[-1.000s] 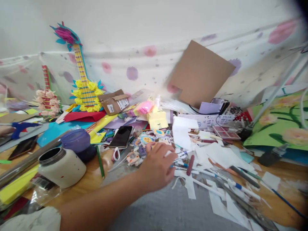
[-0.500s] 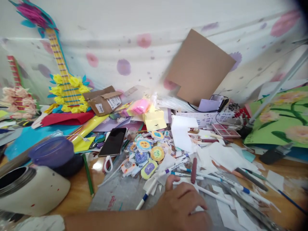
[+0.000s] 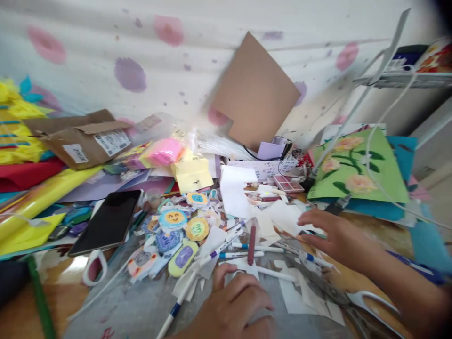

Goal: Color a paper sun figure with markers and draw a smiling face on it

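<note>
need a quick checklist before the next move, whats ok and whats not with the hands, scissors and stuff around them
1. Left hand clear of the scissors: ok, a gap with paper scraps lies between them.
2. Scissors clear of the right forearm: cannot tell, the handle lies close to it in the view.
3. Right hand fingers parted: ok, a gap shows between the fingertips.
4. Grey mat free of litter: not ok, scraps and markers lie across it.
5. Marker with the dark blue band capped: cannot tell from this view.
6. Phone away from both hands: ok, it lies well left of them.
</note>
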### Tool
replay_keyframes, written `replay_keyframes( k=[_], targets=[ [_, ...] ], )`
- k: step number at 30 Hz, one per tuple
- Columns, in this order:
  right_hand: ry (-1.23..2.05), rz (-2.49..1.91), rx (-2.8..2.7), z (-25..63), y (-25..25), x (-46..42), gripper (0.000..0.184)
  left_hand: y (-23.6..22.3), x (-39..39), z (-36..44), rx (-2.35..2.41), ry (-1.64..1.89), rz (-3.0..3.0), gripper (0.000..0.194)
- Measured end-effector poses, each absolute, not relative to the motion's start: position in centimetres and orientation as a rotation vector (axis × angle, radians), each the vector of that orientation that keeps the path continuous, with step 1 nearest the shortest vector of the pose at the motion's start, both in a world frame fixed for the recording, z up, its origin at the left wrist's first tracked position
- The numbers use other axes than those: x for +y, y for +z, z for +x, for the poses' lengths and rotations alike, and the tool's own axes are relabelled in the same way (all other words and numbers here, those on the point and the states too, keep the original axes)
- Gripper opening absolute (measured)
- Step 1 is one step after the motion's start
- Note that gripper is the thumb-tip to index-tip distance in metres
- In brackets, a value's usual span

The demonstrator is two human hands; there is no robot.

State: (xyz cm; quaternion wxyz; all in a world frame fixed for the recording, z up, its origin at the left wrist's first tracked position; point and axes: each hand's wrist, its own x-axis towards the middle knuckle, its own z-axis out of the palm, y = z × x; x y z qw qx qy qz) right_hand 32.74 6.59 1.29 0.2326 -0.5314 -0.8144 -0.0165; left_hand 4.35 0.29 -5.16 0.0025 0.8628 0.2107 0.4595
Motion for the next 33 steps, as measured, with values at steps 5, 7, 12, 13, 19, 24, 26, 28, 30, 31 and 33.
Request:
replay_keyframes(
  k=[5,7,12,13,19,24,26,28,30,31,33],
  targets=[
    [0.142,-1.510,-2.328,31.6,0.1,7.6,0.010,-6.4,0.4,4.5,0.674,1.427,2.791,0.016],
    [0.198,-1.538,-2.236,31.1,-0.2,7.8,0.007,-6.3,0.4,4.3,0.683,1.433,2.772,0.018],
    [0.382,-1.572,-1.728,31.7,2.0,7.6,0.012,-5.2,0.5,3.7,0.588,1.320,2.655,0.020],
    [0.449,-1.551,-1.607,31.8,2.8,7.1,0.012,-4.9,0.5,3.6,0.578,1.274,2.605,0.021],
    [1.080,-1.233,-1.218,26.5,4.9,2.1,0.022,-2.4,-0.2,2.6,0.694,1.117,2.061,0.038],
    [1.483,-1.025,-1.148,21.1,3.6,-0.3,0.022,-1.3,-0.4,2.5,0.659,1.065,1.571,0.041],
    [1.556,-0.970,-1.149,20.2,3.0,-0.6,0.021,-1.1,-0.3,2.7,0.609,1.038,1.405,0.036],
    [1.583,-0.931,-1.150,20.0,2.6,-0.7,0.018,-0.8,-0.2,2.9,0.591,1.030,1.305,0.033],
    [1.573,-0.919,-1.181,20.1,2.5,-0.7,0.015,-0.6,-0.2,3.1,0.627,1.036,1.289,0.026],
    [1.547,-0.930,-1.220,20.1,2.5,-0.7,0.015,-0.5,-0.1,3.1,0.655,1.038,1.309,0.023],
    [1.476,-0.976,-1.315,20.3,2.5,-0.7,0.015,-0.4,-0.1,3.1,0.706,1.043,1.374,0.020]
  ],
)
